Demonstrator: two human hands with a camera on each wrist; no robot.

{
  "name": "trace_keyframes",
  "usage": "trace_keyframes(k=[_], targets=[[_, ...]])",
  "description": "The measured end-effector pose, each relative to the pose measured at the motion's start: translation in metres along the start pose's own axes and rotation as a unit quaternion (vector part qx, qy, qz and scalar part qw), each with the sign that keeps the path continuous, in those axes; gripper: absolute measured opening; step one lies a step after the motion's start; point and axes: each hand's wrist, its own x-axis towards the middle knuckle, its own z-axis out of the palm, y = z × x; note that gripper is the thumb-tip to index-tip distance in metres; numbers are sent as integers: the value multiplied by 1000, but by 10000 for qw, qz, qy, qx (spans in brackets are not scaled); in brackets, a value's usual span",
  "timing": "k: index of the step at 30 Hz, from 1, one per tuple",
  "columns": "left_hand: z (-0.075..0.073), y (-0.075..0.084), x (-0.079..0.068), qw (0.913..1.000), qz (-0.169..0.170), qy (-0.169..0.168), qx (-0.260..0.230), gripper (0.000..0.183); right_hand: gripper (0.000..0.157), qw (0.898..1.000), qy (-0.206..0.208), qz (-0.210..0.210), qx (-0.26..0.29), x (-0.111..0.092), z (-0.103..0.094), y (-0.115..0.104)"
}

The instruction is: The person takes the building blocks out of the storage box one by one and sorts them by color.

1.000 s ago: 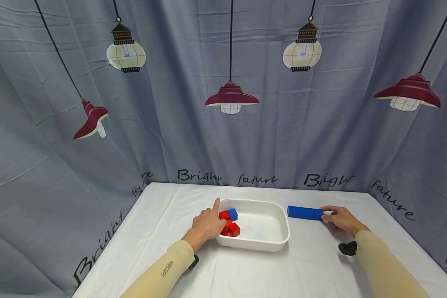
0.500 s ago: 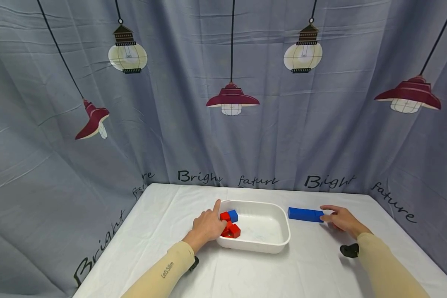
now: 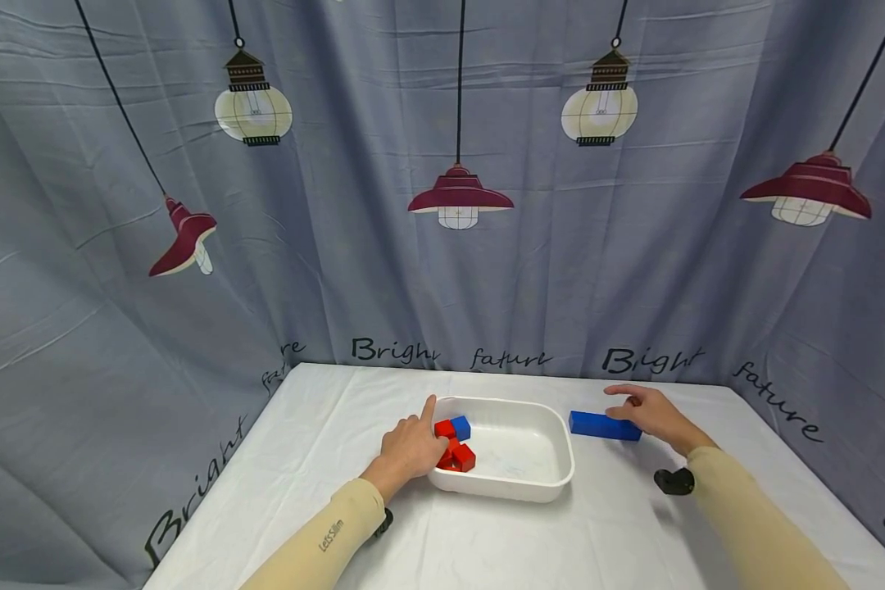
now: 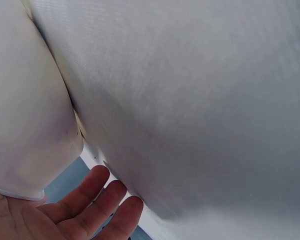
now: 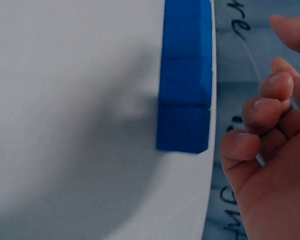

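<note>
Right hand (image 3: 655,413) is hovering just above a row of blue blocks (image 3: 593,425), seemingly lining up a pick.
Its fingers (image 5: 277,86) are hanging loosely curled, thumb and forefinger spread, holding nothing; the row is lying beneath on the tabletop (image 3: 590,533), right of the white tray (image 3: 519,442). Pinching a block would call for lowering them. The left hand (image 3: 407,447) is gripping the tray's left end.

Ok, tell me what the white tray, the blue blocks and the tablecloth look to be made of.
White tray: probably plastic, smooth with a slight sheen; the rounded, moulded-looking corners and rim suggest it.
Blue blocks: painted wood or plastic, I can't tell; flat faces, even colour.
Tablecloth: likely fabric, matte; soft creases show.
</note>
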Motion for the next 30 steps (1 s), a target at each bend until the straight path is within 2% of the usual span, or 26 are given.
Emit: trace_keyframes(k=[7,16,30], targets=[[2,0,0,10000,-3,-2,-39,76,64,9992,-113,-373,-78,5,3,-22],[2,-1,0,10000,-17,13,-33,76,54,9969,-353,-683,148,9,12,-57],[2,-1,1,10000,-9,23,-18,76,47,9859,-1038,-1186,556,16,35,-106]])
